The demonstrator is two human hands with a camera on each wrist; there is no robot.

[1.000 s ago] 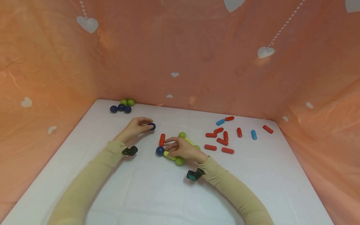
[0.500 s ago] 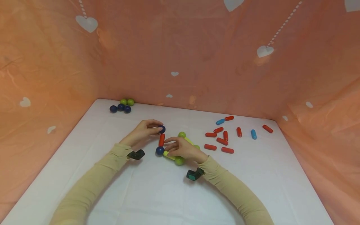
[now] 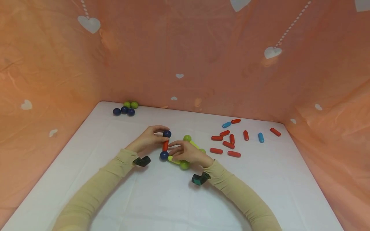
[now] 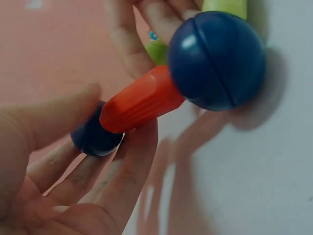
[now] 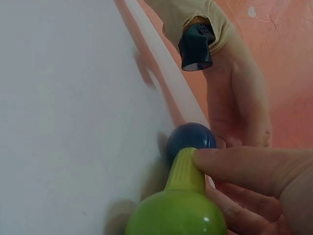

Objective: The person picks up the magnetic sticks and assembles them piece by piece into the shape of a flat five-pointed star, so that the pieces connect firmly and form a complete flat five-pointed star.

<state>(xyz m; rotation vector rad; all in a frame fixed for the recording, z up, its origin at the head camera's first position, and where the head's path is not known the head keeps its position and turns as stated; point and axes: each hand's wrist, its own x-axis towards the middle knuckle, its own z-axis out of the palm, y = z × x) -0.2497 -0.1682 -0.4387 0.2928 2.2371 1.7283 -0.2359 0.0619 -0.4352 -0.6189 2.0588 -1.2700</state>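
Note:
In the head view my left hand (image 3: 148, 138) holds a dark blue ball (image 3: 167, 133) between thumb and fingers. That ball meets the far end of a red rod (image 3: 165, 146), whose near end joins a second blue ball (image 4: 217, 61). My right hand (image 3: 189, 152) pinches a yellow-green rod (image 5: 187, 171) that runs from this second ball to a green ball (image 5: 176, 214). Farther green balls (image 3: 187, 138) and another yellow-green rod (image 3: 194, 145) lie just past the right hand, which partly covers the assembly.
Several loose red rods (image 3: 228, 145) and a couple of blue rods (image 3: 261, 137) lie to the right on the white table (image 3: 162, 202). At the back left sit spare blue balls (image 3: 117, 112) and green balls (image 3: 134, 105). Patterned orange cloth (image 3: 185, 57) walls the table.
My left hand has carried its blue ball rightward to the far end of the red rod, and now they touch. The right hand has stayed in place.

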